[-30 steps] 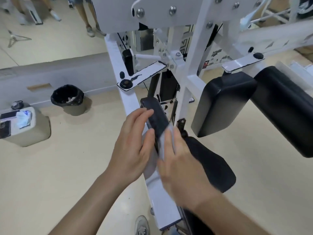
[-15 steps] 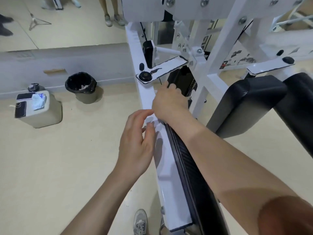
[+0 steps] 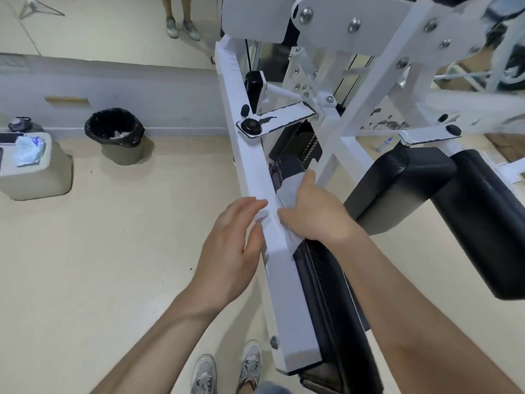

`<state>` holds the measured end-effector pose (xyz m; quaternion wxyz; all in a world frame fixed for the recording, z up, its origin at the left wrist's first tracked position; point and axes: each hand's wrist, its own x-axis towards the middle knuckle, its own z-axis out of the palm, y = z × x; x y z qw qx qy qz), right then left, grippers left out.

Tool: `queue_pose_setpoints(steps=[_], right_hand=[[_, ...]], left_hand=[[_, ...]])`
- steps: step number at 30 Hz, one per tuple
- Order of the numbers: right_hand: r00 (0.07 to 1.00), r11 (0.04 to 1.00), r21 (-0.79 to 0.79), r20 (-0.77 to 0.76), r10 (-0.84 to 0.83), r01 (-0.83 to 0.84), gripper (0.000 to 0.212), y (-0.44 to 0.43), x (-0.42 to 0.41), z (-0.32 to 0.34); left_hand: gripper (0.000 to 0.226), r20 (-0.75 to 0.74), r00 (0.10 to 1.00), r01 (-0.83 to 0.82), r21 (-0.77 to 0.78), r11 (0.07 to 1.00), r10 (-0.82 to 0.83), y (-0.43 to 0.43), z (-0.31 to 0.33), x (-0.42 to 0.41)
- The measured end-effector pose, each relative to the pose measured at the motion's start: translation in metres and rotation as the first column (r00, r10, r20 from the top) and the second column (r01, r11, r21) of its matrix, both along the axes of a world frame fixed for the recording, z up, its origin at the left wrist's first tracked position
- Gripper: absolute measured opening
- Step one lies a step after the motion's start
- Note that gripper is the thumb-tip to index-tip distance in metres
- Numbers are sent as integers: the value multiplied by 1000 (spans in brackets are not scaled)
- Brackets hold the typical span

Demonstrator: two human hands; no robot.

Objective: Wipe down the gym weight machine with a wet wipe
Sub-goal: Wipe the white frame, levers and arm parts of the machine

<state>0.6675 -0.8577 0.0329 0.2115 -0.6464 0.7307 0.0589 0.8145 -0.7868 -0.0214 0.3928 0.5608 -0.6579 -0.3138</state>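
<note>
White wet wipe, gripped by the right hand over the black pad for contact; relaxed, flat-fingered left hand braces on the beam.

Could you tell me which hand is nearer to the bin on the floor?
Left. The left hand rests on the beam's side facing the bin; the right hand holds the wipe across the beam, farther away.

The right hand covers most of the wipe, and only crumpled ends show at its 12 and 6 o'clock. The machine is cut off by the top edge, and its 2 o'clock corner is blurred. A bystander's legs at 11 o'clock are cut off at the calves. The tub at 9 o'clock runs past the left edge.
</note>
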Motion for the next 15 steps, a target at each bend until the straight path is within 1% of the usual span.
queue_pose_setpoints(steps=[1, 3, 5, 6, 8, 10, 12, 14, 15], right_hand=[[1000, 1000, -22, -16, -22, 21, 93, -11, 3, -5], [997, 995, -71, -25, -77, 75, 81, -38, 12, -11], [994, 987, -121, -9, -111, 109, 70, -63, 23, -13], [994, 983, -147, -3, -109, 108, 68, -70, 28, -14], [996, 979, -188, -3, -84, 82, 72, -65, 30, -16], [996, 976, -218, -80, -44, 26, 79, -27, 24, -15], [985, 968, -251, -167, -39, -4, 83, 37, 11, -14], [986, 974, -229, -164, -32, -6, 84, 109, -1, -7], [988, 982, -190, -152, -37, 7, 83, 138, -5, -3]], left_hand=[[41, 44, 999, 14, 11, 1000, -15, 0, -5, -1], [45, 87, 995, 44, 30, 999, -46, 1, -15, -4], [46, 114, 992, 54, 2, 999, -54, 1, -22, -7], [46, 129, 990, 49, -17, 999, -47, 2, -24, -8], [47, 142, 989, 40, -44, 998, -33, 2, -26, -12], [49, 147, 989, 39, -101, 994, -24, 3, -27, -14], [47, 137, 991, 27, -163, 986, -5, 5, -24, -12], [44, 87, 995, 62, -170, 983, -48, 6, -11, -14], [42, 88, 990, 126, -179, 976, -112, 4, -3, -19]])
